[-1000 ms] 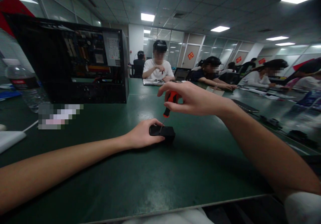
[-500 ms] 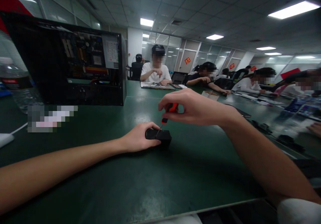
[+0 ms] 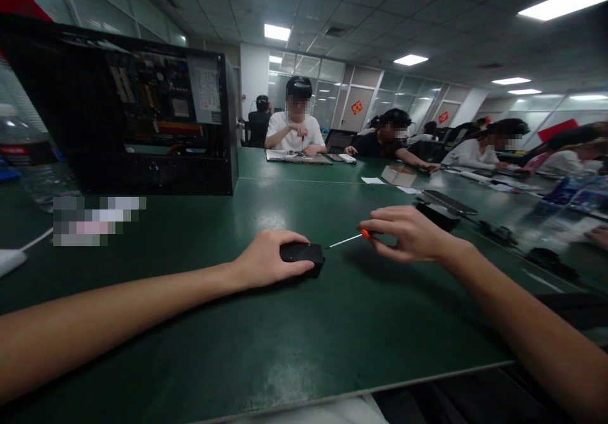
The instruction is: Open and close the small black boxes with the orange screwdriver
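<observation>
A small black box (image 3: 304, 254) lies on the green table (image 3: 332, 323) in front of me. My left hand (image 3: 266, 261) is wrapped round its left side and holds it down. My right hand (image 3: 409, 234) is low over the table to the right of the box, fingers closed on a screwdriver (image 3: 349, 240) with an orange handle. The screwdriver lies nearly level, its thin shaft pointing left toward the box; its tip is off the box, a little to its right.
An open black computer case (image 3: 142, 120) stands at the back left, with a plastic bottle (image 3: 28, 158) beside it. A white object (image 3: 8, 261) sits at the left edge. Several people work at the far end and right side, with black parts (image 3: 444, 205) and papers there.
My right hand has dropped from above the box down and to the right, swinging the screwdriver from upright on the box to nearly level beside it. My left hand stays on the box.
</observation>
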Tool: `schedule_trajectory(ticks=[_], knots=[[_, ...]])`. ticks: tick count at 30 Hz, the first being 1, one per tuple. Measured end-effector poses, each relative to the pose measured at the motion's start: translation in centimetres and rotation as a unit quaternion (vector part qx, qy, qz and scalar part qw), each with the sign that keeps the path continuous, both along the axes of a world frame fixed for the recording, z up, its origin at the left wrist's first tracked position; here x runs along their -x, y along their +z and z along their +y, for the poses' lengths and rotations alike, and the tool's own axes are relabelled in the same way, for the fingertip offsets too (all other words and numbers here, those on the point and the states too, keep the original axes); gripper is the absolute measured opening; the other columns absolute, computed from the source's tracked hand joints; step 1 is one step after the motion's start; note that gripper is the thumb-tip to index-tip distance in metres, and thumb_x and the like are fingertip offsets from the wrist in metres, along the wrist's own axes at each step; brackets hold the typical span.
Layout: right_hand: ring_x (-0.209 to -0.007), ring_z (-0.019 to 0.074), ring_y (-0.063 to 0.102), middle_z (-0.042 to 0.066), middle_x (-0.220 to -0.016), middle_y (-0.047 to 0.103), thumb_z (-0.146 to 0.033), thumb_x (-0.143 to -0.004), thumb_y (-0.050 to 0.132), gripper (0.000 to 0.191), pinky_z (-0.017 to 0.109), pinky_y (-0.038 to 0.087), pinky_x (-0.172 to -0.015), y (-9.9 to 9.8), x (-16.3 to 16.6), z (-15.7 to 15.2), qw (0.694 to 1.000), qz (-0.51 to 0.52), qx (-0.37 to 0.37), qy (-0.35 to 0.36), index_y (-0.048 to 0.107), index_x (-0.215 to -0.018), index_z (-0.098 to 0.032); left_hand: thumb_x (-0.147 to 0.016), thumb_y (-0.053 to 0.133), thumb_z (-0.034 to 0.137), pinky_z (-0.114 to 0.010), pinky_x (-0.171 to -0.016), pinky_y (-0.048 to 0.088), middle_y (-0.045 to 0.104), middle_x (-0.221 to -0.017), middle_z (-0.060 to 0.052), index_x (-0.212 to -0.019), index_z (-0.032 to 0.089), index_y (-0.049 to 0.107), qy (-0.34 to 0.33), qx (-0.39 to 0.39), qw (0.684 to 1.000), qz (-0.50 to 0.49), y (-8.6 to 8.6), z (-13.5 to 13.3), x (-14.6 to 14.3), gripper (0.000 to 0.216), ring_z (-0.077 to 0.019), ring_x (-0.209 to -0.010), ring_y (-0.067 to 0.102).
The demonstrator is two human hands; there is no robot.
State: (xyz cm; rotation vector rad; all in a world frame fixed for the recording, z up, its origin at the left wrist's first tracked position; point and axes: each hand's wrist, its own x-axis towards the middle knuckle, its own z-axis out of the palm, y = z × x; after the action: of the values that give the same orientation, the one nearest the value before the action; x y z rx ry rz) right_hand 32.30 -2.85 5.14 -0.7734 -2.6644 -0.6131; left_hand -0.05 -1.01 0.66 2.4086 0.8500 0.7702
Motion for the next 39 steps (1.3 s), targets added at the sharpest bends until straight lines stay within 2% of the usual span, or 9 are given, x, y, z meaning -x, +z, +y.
schedule_trajectory(ticks=[7, 10, 19, 31, 39], knots=[[-0.063, 0.0129, 0.055, 0.005, -0.074, 0.065, -0.036, -0.095, 0.058, 0.026, 0.026, 0.037, -0.056, -0.9, 0.0, 0.5, 0.999, -0.025, -0.040, 0.016, 0.073, -0.099, -0.016, -0.083, 0.075, 0.043, -0.033, -0.087, 0.053, 0.078, -0.110, -0.007, -0.112, 0.018, 0.076, 0.000, 0.004, 1.000, -0.001, 0.1, -0.1, -0.1, 0.038, -0.0250, -0.095, 0.072], [-0.060, 0.0122, 0.055, 0.004, -0.071, 0.065, -0.035, -0.096, 0.056, 0.026, 0.026, 0.037, -0.055, -1.1, 0.2, 0.5, 0.999, 0.003, -0.045, 0.008, 0.074, -0.094, -0.017, -0.084, 0.075, 0.043, -0.034, -0.087, 0.053, 0.078, -0.110, -0.007, -0.112, 0.018, 0.076, 0.001, 0.004, 1.000, -0.003, 0.0, 0.0, -0.1, 0.038, -0.0251, -0.095, 0.071], [-0.060, 0.0122, 0.056, 0.005, -0.072, 0.066, -0.035, -0.096, 0.057, 0.026, 0.026, 0.038, -0.055, -1.5, 0.3, 0.8, 1.000, 0.028, 0.003, 0.013, 0.075, -0.093, -0.016, -0.085, 0.074, 0.042, -0.033, -0.088, 0.052, 0.077, -0.111, -0.007, -0.113, 0.019, 0.075, -0.004, -0.014, 1.000, 0.000, 0.0, 0.0, -0.1, 0.036, -0.0248, -0.096, 0.071], [-0.059, 0.0113, 0.054, 0.004, -0.071, 0.066, -0.031, -0.096, 0.059, 0.023, 0.025, 0.039, -0.053, -0.9, 0.2, 0.5, 0.999, 0.029, -0.036, 0.024, 0.073, -0.093, -0.013, -0.087, 0.073, 0.042, -0.034, -0.090, 0.051, 0.076, -0.114, -0.008, -0.117, 0.017, 0.073, -0.007, -0.023, 1.000, 0.009, -0.1, 0.0, 0.0, 0.039, -0.0251, -0.099, 0.070], [-0.060, 0.0100, 0.053, 0.003, -0.071, 0.064, -0.032, -0.098, 0.058, 0.022, 0.024, 0.037, -0.054, -1.6, 0.0, 1.0, 0.999, 0.025, -0.033, 0.036, 0.072, -0.095, -0.015, -0.087, 0.073, 0.042, -0.033, -0.089, 0.051, 0.076, -0.115, -0.007, -0.117, 0.017, 0.072, -0.009, -0.028, 1.000, 0.000, -0.5, 0.2, 0.0, 0.039, -0.0244, -0.100, 0.070]])
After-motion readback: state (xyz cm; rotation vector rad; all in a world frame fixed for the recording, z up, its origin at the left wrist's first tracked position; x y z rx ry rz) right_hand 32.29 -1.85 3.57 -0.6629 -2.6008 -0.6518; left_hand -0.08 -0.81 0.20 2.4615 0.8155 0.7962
